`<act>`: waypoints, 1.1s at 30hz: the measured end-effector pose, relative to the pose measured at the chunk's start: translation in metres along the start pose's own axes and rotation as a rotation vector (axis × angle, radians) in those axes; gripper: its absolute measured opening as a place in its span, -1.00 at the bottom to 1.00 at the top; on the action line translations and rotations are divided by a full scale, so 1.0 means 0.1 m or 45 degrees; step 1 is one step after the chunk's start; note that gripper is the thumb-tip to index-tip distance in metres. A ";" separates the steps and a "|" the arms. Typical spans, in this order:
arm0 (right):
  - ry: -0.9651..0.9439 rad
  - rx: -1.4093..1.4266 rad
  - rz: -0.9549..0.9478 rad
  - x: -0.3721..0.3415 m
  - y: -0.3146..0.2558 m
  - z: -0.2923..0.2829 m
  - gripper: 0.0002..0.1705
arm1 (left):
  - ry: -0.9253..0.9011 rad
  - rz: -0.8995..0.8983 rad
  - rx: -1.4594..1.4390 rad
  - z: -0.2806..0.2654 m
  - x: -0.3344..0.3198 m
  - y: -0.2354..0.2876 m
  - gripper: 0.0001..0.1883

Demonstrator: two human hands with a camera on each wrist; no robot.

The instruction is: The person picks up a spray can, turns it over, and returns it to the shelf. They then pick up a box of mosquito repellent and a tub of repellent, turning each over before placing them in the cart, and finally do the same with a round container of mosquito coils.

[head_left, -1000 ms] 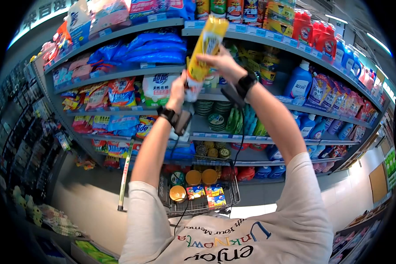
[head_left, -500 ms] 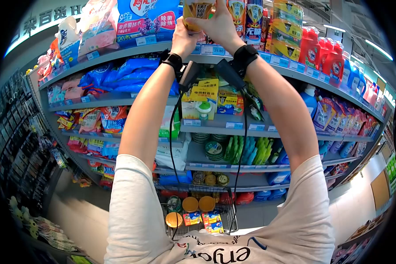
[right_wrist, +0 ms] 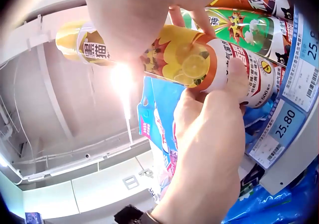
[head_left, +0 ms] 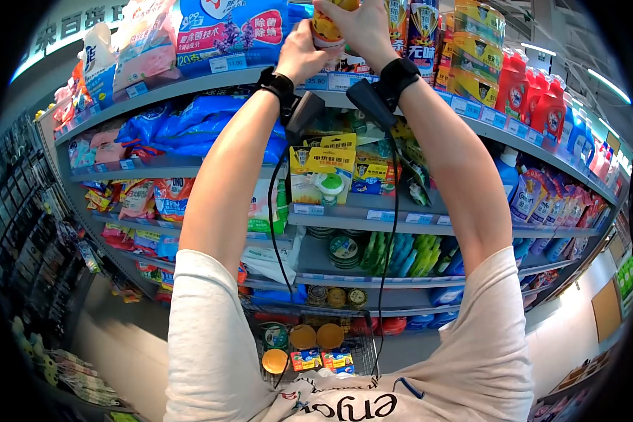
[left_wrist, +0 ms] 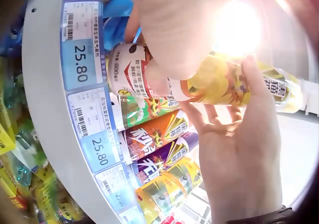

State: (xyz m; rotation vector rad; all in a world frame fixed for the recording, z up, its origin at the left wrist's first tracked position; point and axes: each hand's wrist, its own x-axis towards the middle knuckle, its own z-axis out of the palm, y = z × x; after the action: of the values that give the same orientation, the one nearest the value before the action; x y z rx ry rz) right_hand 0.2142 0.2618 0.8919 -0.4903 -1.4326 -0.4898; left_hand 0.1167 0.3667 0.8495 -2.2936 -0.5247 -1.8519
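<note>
Both hands hold a yellow aerosol can (head_left: 328, 29) with a lemon picture and a white lower band, at the edge of the top shelf (head_left: 260, 76). My left hand (head_left: 304, 55) grips the lower part, its thumb across the white band in the right wrist view. Higher up, my right hand (head_left: 364, 34) has its thumb and fingers round the yellow part. In the left wrist view the can (left_wrist: 212, 83) stands in line with green, orange and purple cans (left_wrist: 164, 159), its base just behind the price tags (left_wrist: 79, 67).
Left of the can sits a large blue detergent bag (head_left: 228, 32). Yellow tubs (head_left: 475, 63) and red bottles (head_left: 513, 81) stand to the right. Boxed mosquito liquid (head_left: 323, 172) is on the shelf below. A wire cart (head_left: 362, 344) with several goods stands near my body. Cables hang from both wrists.
Both hands have lifted the can from in front of the middle shelves to the top shelf, and it has gone from tilted to about upright. Over the last half second it shifts only slightly.
</note>
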 end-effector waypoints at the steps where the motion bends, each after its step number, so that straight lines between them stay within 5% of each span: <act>1: -0.043 -0.050 0.026 -0.02 -0.01 -0.03 -0.12 | -0.016 -0.042 -0.052 0.04 -0.04 0.03 -0.34; 6: -0.147 -0.061 0.235 -0.11 0.11 -0.01 -0.13 | -0.087 -0.047 -0.108 0.14 -0.10 0.00 -0.28; 12: -0.107 0.203 0.183 -0.25 0.41 0.14 -0.17 | -0.144 -0.249 0.045 0.12 -0.16 0.08 -0.29; 15: -0.040 -0.128 -0.098 -0.36 0.62 0.17 -0.15 | -0.263 -0.323 0.101 0.11 -0.14 0.09 -0.32; 20: -0.125 -0.541 0.024 -0.57 0.92 0.11 -0.48 | -0.355 -0.564 0.253 0.12 -0.07 0.20 -0.34; 25: -0.236 -0.498 0.057 -0.58 0.90 0.05 -0.71 | -0.398 -0.695 0.394 0.16 0.00 0.21 -0.29; 33: -0.278 -0.257 0.141 -0.63 0.70 -0.03 -0.71 | -0.344 -0.583 0.525 0.25 -0.02 0.12 -0.49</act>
State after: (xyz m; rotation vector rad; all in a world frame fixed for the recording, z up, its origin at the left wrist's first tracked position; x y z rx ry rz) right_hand 0.2531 0.3181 0.8274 -0.8005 -1.5618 -0.5055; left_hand 0.1433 0.3637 0.8426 -2.2633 -1.4245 -1.3971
